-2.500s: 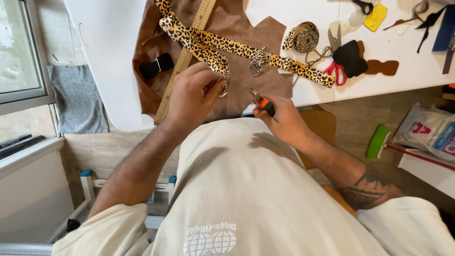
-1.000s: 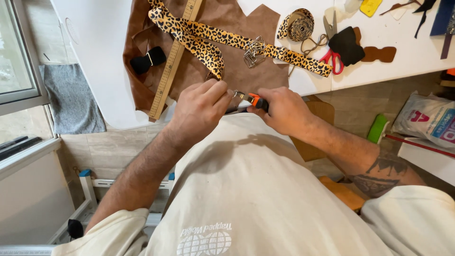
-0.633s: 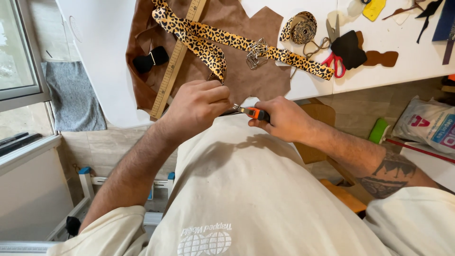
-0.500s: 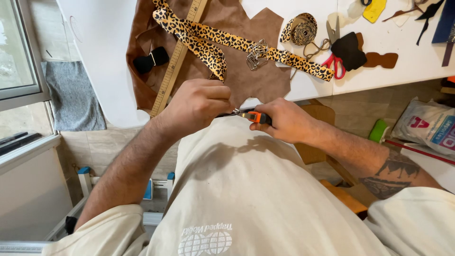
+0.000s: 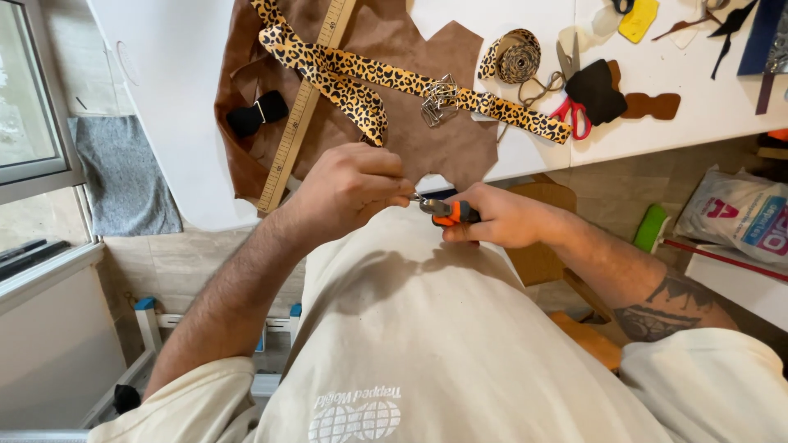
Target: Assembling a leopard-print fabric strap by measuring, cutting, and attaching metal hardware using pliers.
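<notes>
White tabletop (image 5: 698,115), brown suede (image 5: 427,139), orange-handled pliers (image 5: 447,212) in right hand (image 5: 501,217).

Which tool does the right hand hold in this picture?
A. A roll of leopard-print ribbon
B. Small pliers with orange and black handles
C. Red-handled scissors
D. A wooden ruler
B: the right hand is closed around small pliers with orange and black handles, whose metal tip points to the left hand; the red-handled scissors, wooden ruler and ribbon roll all lie on the white table.
</notes>
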